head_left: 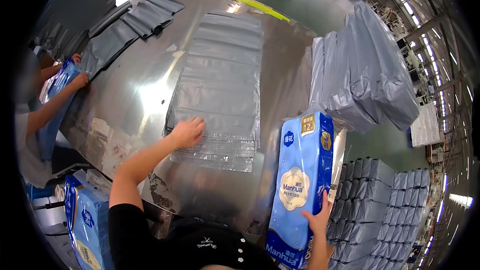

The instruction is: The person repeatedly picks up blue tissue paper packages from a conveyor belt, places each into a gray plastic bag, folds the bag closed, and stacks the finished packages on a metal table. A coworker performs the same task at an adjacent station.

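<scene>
A flat stack of grey plastic mailing bags [222,77] lies on the metal table before me, its clear-edged ends toward me. My left hand [190,132] rests over the stack's near left part with its fingers curled in; whether a bag edge is between them is hidden. To the right, a long blue pack of toilet paper [287,157] stands tilted at the table's edge. My right hand [318,215] grips its lower right side, thumb on the printed front and fingers out of sight around the edge.
Filled grey bags [360,70] stand in a row at the right edge, with more stacked bags [370,195] below. Another blue pack [87,220] is at lower left. Across the left side, a co-worker's hands [78,77] hold a blue pack near loose grey bags [110,45].
</scene>
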Available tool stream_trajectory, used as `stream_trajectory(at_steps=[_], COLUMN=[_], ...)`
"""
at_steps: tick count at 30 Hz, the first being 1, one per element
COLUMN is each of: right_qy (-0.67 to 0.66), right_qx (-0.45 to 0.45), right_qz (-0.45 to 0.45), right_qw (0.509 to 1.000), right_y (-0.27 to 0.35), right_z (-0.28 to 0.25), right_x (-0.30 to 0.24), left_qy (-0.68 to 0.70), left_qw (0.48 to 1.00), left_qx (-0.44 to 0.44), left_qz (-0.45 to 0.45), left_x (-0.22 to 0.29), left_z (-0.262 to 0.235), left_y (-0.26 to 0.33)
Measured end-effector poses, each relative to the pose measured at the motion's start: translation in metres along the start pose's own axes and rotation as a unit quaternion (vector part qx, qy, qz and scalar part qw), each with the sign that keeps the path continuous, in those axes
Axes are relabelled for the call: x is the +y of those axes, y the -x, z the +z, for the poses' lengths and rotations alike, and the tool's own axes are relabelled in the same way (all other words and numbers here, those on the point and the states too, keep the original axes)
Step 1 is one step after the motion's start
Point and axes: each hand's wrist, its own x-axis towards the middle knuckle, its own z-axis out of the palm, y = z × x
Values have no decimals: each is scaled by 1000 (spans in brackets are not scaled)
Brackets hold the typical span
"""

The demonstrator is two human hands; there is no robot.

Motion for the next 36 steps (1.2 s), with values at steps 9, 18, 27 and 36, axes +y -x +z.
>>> stream_trajectory(at_steps=[9,18,27,36], right_qy=[-422,-450,-581,-151], right_qx=[-360,-588,-438,46], right_qz=[195,218,149,-186], right_qw=[809,635,670,970], right_y=[6,-47,-142,-319], right_z=[-26,103,193,289], right_x=[1,-69,-79,-200], left_qy=[-165,-127,-77,218], left_qw=[984,990,981,877], left_qx=[62,31,169,337], left_qz=[8,59,-47,-264], left_x=[-28,-57,-101,-182], left_z=[17,-81,-52,16], left_y=[-82,-56,-100,-202])
